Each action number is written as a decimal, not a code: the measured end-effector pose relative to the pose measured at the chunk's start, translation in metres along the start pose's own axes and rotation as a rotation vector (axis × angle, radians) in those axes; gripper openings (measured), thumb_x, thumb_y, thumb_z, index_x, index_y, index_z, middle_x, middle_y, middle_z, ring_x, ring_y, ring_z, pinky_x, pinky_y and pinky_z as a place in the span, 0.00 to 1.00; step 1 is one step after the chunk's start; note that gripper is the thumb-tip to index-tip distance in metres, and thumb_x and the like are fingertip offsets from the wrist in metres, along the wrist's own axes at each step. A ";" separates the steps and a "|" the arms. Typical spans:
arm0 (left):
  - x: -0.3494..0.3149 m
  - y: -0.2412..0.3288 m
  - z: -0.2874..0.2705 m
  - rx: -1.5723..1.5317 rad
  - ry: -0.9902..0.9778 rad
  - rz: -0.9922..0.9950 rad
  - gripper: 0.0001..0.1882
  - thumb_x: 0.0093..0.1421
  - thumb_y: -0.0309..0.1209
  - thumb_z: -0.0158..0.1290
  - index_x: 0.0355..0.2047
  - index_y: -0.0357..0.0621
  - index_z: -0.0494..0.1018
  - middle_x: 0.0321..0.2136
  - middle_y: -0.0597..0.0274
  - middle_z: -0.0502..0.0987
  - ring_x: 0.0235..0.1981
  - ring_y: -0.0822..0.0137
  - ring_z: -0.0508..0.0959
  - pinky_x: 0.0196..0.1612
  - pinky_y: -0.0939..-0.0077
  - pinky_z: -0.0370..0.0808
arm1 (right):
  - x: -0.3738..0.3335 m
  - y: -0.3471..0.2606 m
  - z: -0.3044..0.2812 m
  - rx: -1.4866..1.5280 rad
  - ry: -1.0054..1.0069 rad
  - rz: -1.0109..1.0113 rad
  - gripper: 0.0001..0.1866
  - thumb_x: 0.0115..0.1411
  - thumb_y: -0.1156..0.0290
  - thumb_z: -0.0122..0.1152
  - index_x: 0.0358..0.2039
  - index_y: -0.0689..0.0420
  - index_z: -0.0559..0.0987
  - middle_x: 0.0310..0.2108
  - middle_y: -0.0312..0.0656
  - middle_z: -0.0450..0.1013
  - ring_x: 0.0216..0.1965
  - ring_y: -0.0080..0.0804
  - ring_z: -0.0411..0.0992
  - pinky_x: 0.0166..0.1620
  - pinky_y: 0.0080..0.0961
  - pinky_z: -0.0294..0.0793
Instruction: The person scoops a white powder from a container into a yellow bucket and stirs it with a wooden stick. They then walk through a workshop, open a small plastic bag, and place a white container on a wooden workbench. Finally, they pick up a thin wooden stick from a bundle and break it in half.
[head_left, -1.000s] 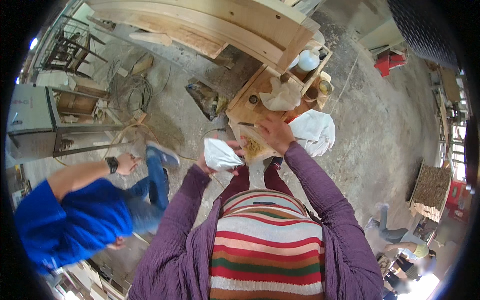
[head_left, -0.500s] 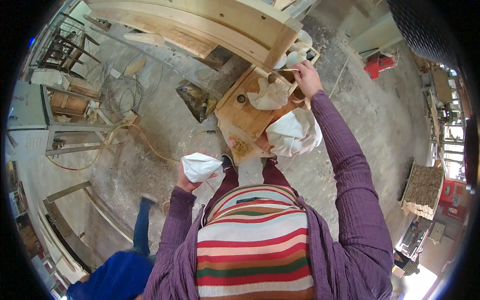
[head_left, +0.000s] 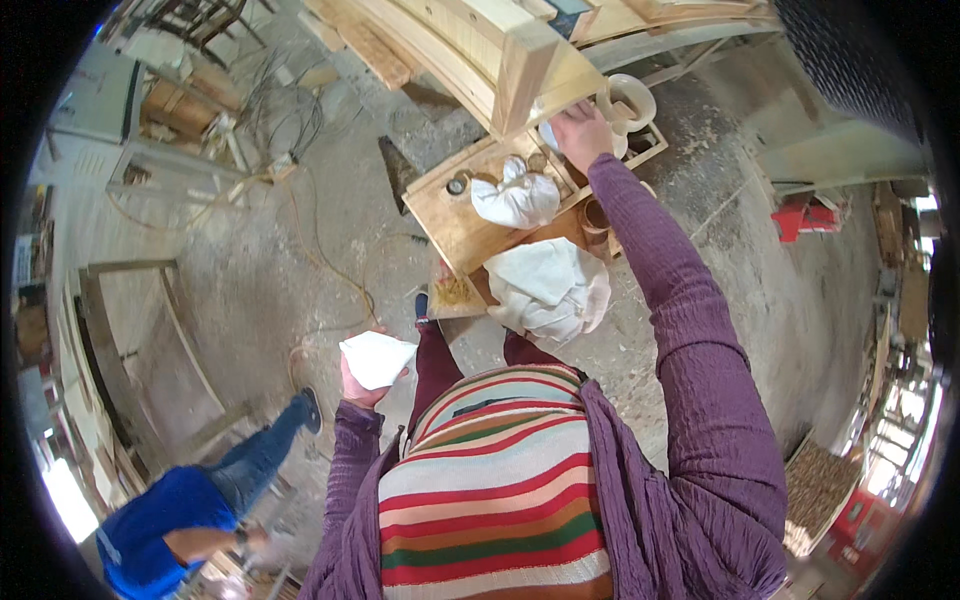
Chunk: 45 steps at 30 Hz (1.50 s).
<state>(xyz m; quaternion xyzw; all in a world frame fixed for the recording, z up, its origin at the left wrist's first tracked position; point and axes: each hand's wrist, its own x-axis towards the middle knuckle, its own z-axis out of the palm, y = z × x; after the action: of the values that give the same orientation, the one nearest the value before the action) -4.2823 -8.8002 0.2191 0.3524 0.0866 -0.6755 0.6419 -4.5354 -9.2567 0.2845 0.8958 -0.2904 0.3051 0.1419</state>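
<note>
In my left hand [head_left: 362,391] lies a folded white sheet [head_left: 376,360], with flat faces and pointed corners; I cannot tell whether it is paper or cloth. My right arm is stretched far forward. My right hand [head_left: 583,135] is closed, fingers bent down, beside the corner of a pale wooden frame [head_left: 524,75] and over a wooden box [head_left: 650,152] holding white plastic tubs [head_left: 630,100]. Whatever its fingers hold is hidden. Just nearer, a bundled white cloth [head_left: 515,196] rests on a wooden board [head_left: 462,215]. A larger white cloth heap [head_left: 550,285] sits closer to me.
A small round dark-rimmed item [head_left: 457,186] is on the board. A brown cup-like container [head_left: 595,216] stands beside the cloths. A hose [head_left: 340,275] runs across the concrete floor. At lower left, a person in blue [head_left: 170,530] is close by. A red object [head_left: 805,218] stands at right.
The view has shifted, with the wooden frame now reaching further right. My right hand has moved in against the frame's corner; the thin light stick in its fingers no longer shows. My left hand keeps the sheet.
</note>
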 end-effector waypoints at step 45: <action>-0.094 -0.146 0.046 -0.447 0.099 0.351 0.32 0.59 0.57 0.36 0.47 0.41 0.68 0.47 0.45 0.71 0.49 0.40 0.70 0.38 0.40 0.73 | 0.080 0.017 0.049 0.192 -0.262 -0.079 0.18 0.54 0.62 0.49 0.45 0.54 0.71 0.42 0.43 0.70 0.46 0.45 0.65 0.50 0.40 0.61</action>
<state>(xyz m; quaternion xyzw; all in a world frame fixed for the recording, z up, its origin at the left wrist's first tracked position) -4.4413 -8.7277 0.2592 0.2442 0.2021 -0.5002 0.8058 -4.4717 -9.3257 0.2982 0.9481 -0.2405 0.2060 0.0284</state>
